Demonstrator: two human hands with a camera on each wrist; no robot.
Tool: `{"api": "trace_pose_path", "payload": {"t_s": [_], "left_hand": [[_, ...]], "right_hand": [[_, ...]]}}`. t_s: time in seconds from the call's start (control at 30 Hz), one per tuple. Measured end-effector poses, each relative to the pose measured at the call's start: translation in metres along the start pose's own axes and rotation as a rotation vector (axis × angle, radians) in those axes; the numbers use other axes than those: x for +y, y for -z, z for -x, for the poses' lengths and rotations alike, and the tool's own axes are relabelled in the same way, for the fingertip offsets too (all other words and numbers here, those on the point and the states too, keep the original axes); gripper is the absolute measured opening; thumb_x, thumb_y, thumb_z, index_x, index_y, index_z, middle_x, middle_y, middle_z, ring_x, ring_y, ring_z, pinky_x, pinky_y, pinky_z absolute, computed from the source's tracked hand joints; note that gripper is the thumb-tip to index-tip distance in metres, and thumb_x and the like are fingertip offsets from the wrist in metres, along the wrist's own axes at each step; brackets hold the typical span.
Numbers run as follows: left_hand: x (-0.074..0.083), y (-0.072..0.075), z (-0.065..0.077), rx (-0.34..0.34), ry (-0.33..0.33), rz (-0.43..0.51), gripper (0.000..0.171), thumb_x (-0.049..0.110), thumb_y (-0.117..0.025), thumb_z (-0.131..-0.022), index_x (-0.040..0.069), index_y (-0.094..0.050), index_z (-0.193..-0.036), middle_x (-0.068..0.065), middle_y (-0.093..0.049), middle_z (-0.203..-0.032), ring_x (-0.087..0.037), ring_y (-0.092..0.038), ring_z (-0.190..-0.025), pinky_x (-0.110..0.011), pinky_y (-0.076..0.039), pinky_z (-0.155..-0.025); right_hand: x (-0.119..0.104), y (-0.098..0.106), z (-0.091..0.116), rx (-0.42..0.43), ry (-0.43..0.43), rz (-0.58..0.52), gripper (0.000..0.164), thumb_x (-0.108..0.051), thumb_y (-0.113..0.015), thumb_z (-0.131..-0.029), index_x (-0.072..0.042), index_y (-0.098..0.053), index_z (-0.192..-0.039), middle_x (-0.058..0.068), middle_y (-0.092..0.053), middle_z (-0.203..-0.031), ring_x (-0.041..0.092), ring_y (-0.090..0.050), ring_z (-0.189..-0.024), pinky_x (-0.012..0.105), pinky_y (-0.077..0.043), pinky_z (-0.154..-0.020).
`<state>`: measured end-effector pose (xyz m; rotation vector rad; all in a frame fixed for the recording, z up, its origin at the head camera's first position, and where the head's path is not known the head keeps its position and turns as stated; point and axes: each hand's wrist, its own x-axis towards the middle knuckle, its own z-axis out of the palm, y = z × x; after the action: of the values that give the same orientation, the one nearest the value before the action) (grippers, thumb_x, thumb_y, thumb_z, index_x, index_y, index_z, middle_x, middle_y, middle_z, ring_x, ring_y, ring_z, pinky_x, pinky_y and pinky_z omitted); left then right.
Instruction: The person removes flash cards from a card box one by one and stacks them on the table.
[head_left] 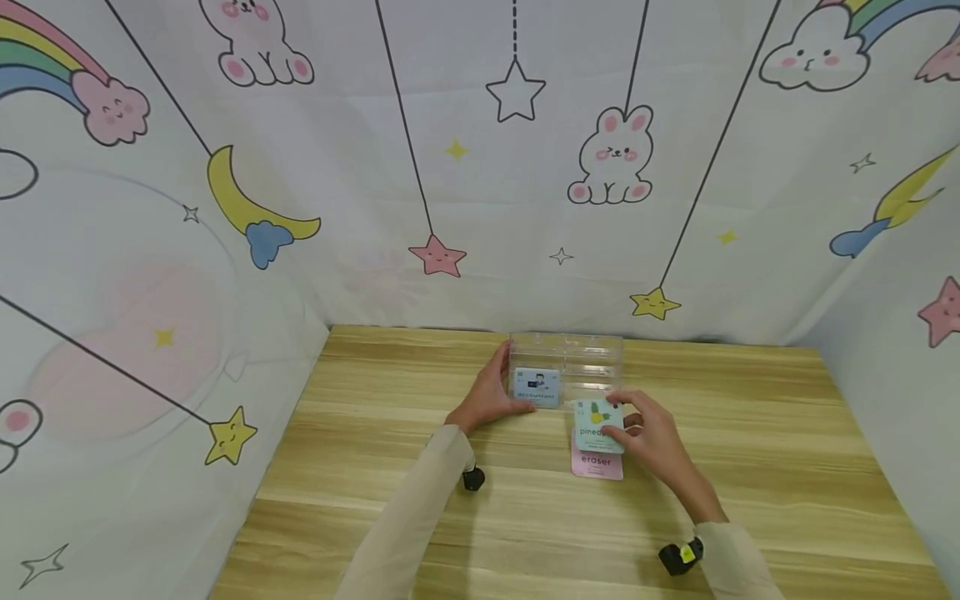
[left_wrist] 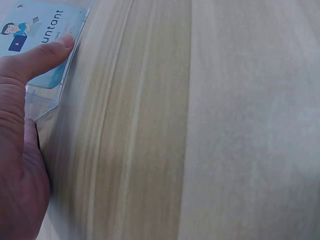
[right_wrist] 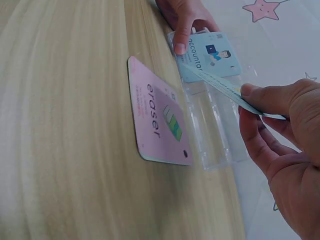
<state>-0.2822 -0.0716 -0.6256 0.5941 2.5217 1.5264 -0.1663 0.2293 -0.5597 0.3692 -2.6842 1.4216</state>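
My left hand (head_left: 489, 398) grips the left end of a clear plastic box (head_left: 592, 372), thumb along its front edge. In the box's left compartment lies a blue "accountant" card (head_left: 536, 383); the left wrist view shows the thumb (left_wrist: 47, 55) over that card's edge. With thumb and fingers my right hand (head_left: 658, 437) pinches a pale green pineapple card (head_left: 592, 417) in front of the box's right half. Seen almost edge-on in the right wrist view, the pineapple card (right_wrist: 225, 89) seems to have other cards under it. A pink "eraser" card (right_wrist: 157, 117) lies on the table, partly below it.
The box's right half (right_wrist: 210, 125) has clear dividers and shows no cards. Beneath everything is a wood-grain table (head_left: 390, 367). Behind it hangs a white cloth (head_left: 360, 200) printed with stars and rabbits, close to the box's back.
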Motion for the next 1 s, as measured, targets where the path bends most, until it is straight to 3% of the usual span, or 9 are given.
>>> {"api": "trace_pose_path", "payload": {"t_s": [0.4, 1.0], "left_hand": [[-0.002, 0.000, 0.000, 0.000, -0.010, 0.010, 0.132, 0.022, -0.100, -0.069, 0.011, -0.012, -0.166, -0.013, -0.032, -0.166, -0.022, -0.033, -0.151, -0.025, -0.030, -0.121], [0.001, 0.000, 0.000, 0.006, -0.015, -0.005, 0.130, 0.021, -0.100, -0.069, 0.011, -0.013, -0.166, -0.013, -0.032, -0.165, -0.023, -0.033, -0.151, -0.027, -0.031, -0.121]], "right_hand": [[0.014, -0.008, 0.014, -0.049, -0.141, -0.083, 0.049, 0.004, -0.084, -0.084, 0.002, -0.064, -0.128, 0.024, -0.062, -0.126, 0.024, -0.074, -0.084, 0.024, -0.060, -0.065], [0.023, -0.016, 0.019, -0.085, -0.191, -0.097, 0.047, 0.001, -0.084, -0.086, 0.006, -0.063, -0.127, 0.029, -0.059, -0.130, 0.032, -0.074, -0.094, 0.023, -0.059, -0.064]]}}
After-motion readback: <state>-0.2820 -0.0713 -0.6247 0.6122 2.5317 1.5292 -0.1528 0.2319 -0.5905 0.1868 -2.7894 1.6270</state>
